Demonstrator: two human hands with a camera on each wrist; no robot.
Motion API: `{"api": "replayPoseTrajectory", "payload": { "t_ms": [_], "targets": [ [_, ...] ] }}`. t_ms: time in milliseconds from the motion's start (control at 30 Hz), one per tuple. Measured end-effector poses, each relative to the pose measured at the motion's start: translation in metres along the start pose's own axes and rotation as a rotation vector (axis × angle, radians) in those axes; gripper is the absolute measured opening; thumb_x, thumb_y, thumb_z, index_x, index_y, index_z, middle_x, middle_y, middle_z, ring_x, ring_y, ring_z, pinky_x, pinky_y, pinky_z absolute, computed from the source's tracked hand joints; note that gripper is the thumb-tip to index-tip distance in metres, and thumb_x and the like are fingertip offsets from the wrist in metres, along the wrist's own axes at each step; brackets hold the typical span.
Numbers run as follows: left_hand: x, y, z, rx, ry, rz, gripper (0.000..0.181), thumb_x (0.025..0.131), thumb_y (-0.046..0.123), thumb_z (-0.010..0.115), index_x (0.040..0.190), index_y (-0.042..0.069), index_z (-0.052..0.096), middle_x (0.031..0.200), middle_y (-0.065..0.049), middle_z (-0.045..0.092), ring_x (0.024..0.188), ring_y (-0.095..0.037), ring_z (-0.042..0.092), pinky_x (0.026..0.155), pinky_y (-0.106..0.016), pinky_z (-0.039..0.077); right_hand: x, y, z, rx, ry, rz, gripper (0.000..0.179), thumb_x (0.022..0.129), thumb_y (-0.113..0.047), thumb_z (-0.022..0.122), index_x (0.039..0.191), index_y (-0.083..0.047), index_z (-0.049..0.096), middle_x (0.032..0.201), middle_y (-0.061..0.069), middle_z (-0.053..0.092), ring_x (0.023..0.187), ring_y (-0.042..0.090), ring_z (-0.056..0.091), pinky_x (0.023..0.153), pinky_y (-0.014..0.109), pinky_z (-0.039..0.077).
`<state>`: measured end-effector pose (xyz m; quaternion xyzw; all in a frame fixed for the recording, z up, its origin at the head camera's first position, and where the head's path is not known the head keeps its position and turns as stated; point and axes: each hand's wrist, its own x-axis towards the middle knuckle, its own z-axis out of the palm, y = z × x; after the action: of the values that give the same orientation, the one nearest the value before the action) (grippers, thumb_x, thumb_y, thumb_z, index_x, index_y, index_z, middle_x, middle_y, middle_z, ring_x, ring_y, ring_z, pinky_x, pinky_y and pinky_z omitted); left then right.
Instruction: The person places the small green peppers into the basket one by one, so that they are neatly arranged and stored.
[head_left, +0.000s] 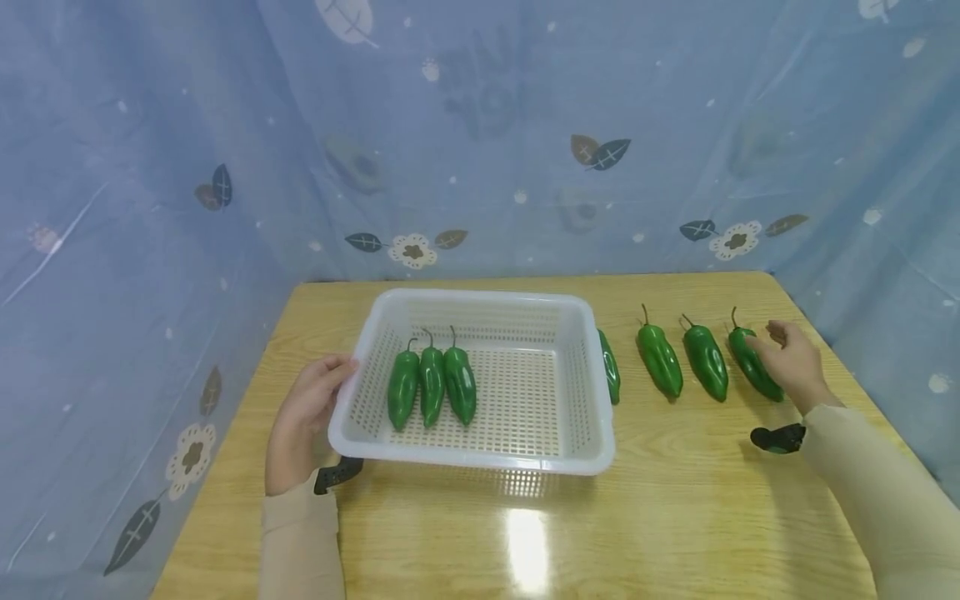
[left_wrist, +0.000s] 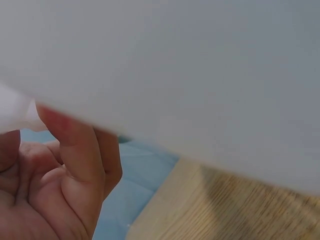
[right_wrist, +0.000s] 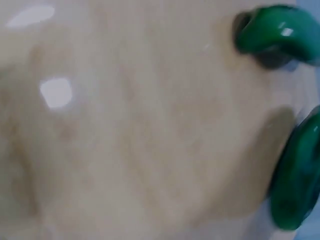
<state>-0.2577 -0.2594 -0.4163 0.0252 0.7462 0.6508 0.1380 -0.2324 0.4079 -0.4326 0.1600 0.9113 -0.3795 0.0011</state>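
I log left hand (head_left: 309, 404) gripping basket (head_left: 472, 457), cannot tell for right hand (head_left: 797, 364); loosely pinched, glossy rightmost pepper (head_left: 752, 360) might slip.

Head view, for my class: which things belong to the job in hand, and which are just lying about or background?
Part of the job:
- white basket, its rim held by the left hand
- three peppers inside
- four peppers on the table, the right hand at the rightmost

Apparently just background:
- wooden table
- patterned blue cloth
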Motion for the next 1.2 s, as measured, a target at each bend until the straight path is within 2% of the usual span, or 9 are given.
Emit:
{"api": "replayPoseTrajectory", "payload": {
  "t_ms": [133, 333, 500, 700, 967, 1200],
  "targets": [
    [-0.001, 0.0, 0.0, 0.004, 0.002, 0.005, 0.049, 0.102, 0.025, 0.045, 0.132, -0.014, 0.041, 0.092, 0.004, 0.067, 0.082, -0.009, 0.068, 0.071, -0.028, 0.058, -0.005, 0.013, 0.002, -0.046, -0.04, -0.038, 0.086, 0.097, -0.052, 0.04, 0.148, 0.008, 0.005, 0.149, 0.038, 0.008, 0.131, 0.06, 0.015, 0.097, 0.072, 0.025],
    [-0.001, -0.001, -0.001, 0.017, 0.007, 0.01, 0.05, 0.101, 0.027, 0.045, 0.13, -0.013, 0.042, 0.092, 0.004, 0.067, 0.083, -0.01, 0.068, 0.072, -0.029, 0.058, -0.005, 0.028, 0.008, -0.094, -0.04, -0.066, 0.087, 0.097, -0.05, 0.042, 0.147, 0.009, 0.003, 0.146, 0.041, 0.011, 0.127, 0.061, 0.02, 0.095, 0.072, 0.028],
    [0.0, -0.003, -0.001, 0.001, -0.002, 0.012, 0.05, 0.101, 0.028, 0.045, 0.129, -0.013, 0.042, 0.093, 0.003, 0.067, 0.083, -0.011, 0.068, 0.072, -0.03, 0.058, -0.006, 0.038, 0.014, -0.131, -0.031, -0.064, 0.089, 0.096, -0.051, 0.042, 0.147, 0.009, 0.002, 0.141, 0.044, 0.02, 0.115, 0.057, 0.034, 0.08, 0.065, 0.037],
    [0.001, -0.003, -0.001, -0.007, 0.003, 0.002, 0.051, 0.101, 0.03, 0.046, 0.129, -0.012, 0.042, 0.093, 0.004, 0.067, 0.084, -0.012, 0.069, 0.072, -0.032, 0.058, -0.007, 0.039, 0.015, -0.123, -0.027, -0.051, 0.09, 0.095, -0.053, 0.043, 0.148, 0.007, 0.0, 0.14, 0.044, 0.021, 0.111, 0.055, 0.036, 0.076, 0.062, 0.039],
    [0.002, -0.004, -0.001, 0.003, 0.003, -0.011, 0.05, 0.101, 0.031, 0.045, 0.13, -0.01, 0.042, 0.095, 0.004, 0.067, 0.085, -0.012, 0.069, 0.074, -0.033, 0.058, -0.009, 0.035, 0.018, -0.133, -0.026, -0.061, 0.085, 0.096, -0.049, 0.043, 0.147, 0.008, 0.007, 0.127, 0.04, 0.034, 0.098, 0.048, 0.045, 0.067, 0.049, 0.043],
    [0.0, -0.003, 0.0, 0.012, 0.013, -0.014, 0.051, 0.101, 0.032, 0.045, 0.13, -0.011, 0.042, 0.094, 0.005, 0.066, 0.086, -0.011, 0.068, 0.074, -0.033, 0.058, -0.01, 0.04, 0.02, -0.156, 0.016, -0.091, 0.078, 0.098, -0.045, 0.043, 0.146, 0.009, 0.013, 0.127, 0.04, 0.036, 0.098, 0.049, 0.045, 0.068, 0.053, 0.042]
  ]
}}
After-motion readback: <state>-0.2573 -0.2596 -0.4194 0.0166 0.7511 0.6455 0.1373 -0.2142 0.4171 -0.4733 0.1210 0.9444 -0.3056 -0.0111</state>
